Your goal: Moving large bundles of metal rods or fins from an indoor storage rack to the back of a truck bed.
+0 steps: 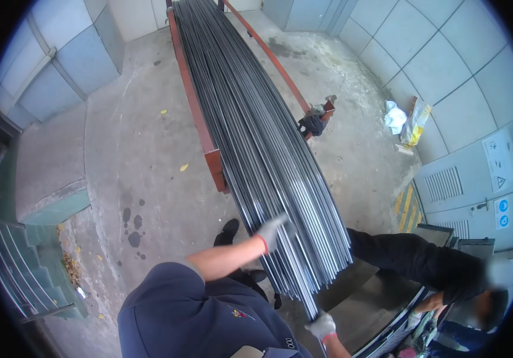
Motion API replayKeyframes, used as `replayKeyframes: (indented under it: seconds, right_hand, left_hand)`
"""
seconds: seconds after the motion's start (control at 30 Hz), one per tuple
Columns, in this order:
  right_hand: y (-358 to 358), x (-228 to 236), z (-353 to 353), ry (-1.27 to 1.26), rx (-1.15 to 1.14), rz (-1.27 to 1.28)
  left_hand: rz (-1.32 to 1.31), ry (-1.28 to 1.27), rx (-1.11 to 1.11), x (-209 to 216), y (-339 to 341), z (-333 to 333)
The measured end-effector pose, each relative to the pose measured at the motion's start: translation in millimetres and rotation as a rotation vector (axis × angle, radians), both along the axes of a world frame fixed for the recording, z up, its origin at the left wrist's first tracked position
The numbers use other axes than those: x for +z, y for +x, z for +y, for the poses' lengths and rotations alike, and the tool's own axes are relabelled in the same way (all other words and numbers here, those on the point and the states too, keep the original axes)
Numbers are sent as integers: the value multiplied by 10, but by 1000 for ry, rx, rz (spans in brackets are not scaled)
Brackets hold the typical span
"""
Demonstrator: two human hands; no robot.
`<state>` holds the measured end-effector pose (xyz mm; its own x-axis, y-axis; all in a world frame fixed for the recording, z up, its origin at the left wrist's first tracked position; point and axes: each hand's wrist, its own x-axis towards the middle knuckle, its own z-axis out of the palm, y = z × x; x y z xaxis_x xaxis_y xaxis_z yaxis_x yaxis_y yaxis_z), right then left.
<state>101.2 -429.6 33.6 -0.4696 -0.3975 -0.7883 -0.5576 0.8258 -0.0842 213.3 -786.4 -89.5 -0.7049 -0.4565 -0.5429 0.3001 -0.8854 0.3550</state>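
On the red steel rack [207, 143] that runs from the far wall toward us lies a long bundle of thin grey metal rods [250, 125], its near ends jutting past the rack's near end and fanning out just in front of us. Our left hand [271, 231], in a grey glove with a red cuff, rests on top of the bundle near its near end, fingers laid flat along the rods rather than curled round any one of them. Our right hand [322, 326], gloved the same way, is lower, just beyond the bundle's tips, closed around the end of a single rod [308, 304] that sticks out past the others. At the rack's right edge, beside the rod ends, a person in a dark sleeve [411, 258] bends over a dark metal machine [370, 310]; we cannot tell what their hands are doing. Farther along the rack's right rail a dark glove [312, 124] hangs on a bracket. The concrete floor [143, 179] beneath shows dark stains, and crumpled bags [408, 122] lie against the panelled wall.
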Motion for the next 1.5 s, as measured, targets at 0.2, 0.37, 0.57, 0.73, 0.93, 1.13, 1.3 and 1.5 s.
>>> replayKeyframes:
  seconds: [0.2,0.37,0.57,0.73,0.93,1.13,1.3,1.5]
  right_hand:
    - [-108,-283,-1064,-145,115,-214]
    - [-111,51,243,-119,-192,-393]
    - [-163,-426,-605,-99,-80,-301]
    - [-75,-275,-1764,-350,89,-202]
    - [-354,-115,-310,-79,-214,-431]
    - [-122,-753,-1088,-156,-11,-43]
    - [-71,-446,-2197,-188,43,-56]
    - [7,-525,-3210,-348,101,-5]
  left_hand:
    - [-151,121,29,26,-42,-236]
    - [-282,44,58,-207,107,-1595]
    - [-203,-29,128,-76,94,-1497]
    - [-267,14,109,178,-132,-279]
    - [-280,40,106,94,-116,-1589]
    - [-361,6,363,-509,-58,-2401]
    - [-706,-499,435,-334,-95,-2087]
    - [-915,-746,184,-1,322,-1482]
